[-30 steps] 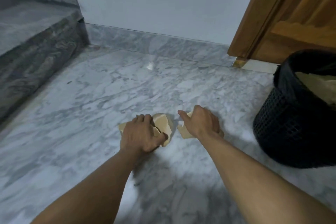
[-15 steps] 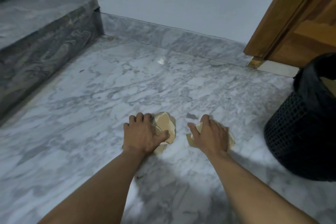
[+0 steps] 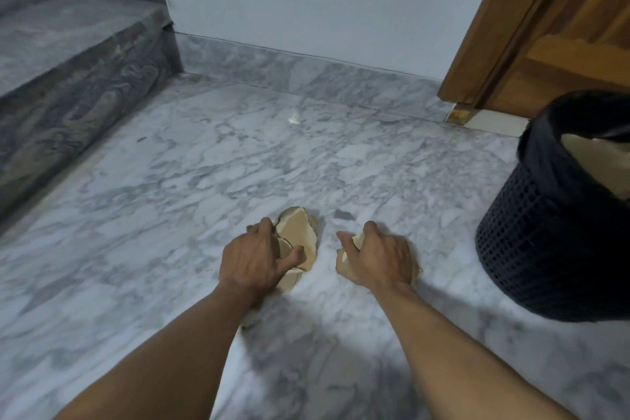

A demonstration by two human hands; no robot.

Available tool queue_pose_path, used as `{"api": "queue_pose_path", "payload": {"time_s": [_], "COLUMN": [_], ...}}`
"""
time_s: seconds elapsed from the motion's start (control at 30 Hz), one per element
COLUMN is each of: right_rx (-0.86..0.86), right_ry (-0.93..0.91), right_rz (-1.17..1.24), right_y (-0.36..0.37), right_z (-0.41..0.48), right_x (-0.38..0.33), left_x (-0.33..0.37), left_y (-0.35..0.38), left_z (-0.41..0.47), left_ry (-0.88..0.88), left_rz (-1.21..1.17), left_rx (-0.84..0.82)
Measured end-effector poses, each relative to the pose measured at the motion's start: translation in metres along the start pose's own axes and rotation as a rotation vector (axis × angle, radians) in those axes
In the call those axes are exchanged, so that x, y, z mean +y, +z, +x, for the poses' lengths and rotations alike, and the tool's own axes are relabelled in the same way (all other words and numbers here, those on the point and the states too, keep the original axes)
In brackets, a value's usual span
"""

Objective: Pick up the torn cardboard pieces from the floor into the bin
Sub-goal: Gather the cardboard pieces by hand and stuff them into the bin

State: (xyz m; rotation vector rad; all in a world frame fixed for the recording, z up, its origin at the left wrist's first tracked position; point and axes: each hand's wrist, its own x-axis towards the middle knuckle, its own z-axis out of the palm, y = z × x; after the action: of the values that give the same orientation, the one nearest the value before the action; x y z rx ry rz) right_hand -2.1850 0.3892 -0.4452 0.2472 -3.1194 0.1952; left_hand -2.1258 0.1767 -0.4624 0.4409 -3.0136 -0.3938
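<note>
My left hand [image 3: 254,257] grips a stack of torn tan cardboard pieces [image 3: 298,232] low over the marble floor; the thumb lies across their face and the fingers curl over the far edge. My right hand [image 3: 380,259] is closed over another bunch of cardboard pieces [image 3: 342,261], mostly hidden under the palm, with tan edges showing at both sides. The black mesh bin [image 3: 531,245] with a black liner stands at the right, and pale cardboard lies inside it [image 3: 596,153].
A grey marble step [image 3: 78,78] rises at the left. A white wall with a marble skirting [image 3: 306,68] runs across the back. A wooden door [image 3: 545,27] stands behind the bin. A small white fleck [image 3: 293,119] lies on the floor near the skirting.
Both hands have closed tighter on their cardboard bunches. The view has shifted, so the hands sit lower in frame and the bin farther right.
</note>
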Motion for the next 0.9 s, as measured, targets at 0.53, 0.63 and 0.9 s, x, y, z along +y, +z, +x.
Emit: {"api": "queue_pose_path", "payload": {"time_s": [0.53, 0.63, 0.9], "right_rx": [0.116, 0.206, 0.338], "right_ry": [-0.013, -0.034, 0.074], "right_rz": [0.11, 0.139, -0.074], "right_y": [-0.184, -0.25, -0.356], "right_z": [0.043, 0.05, 0.049], "right_x": [0.013, 0.019, 0.126], "left_x": [0.063, 0.112, 0.266], "left_y": [-0.16, -0.195, -0.239], "left_z": [0.086, 0.094, 0.092], "left_ry": [0.111, 0.174, 0.315], "left_rz": [-0.157, -0.184, -0.285], "left_rx": [0.149, 0.175, 0.215]}}
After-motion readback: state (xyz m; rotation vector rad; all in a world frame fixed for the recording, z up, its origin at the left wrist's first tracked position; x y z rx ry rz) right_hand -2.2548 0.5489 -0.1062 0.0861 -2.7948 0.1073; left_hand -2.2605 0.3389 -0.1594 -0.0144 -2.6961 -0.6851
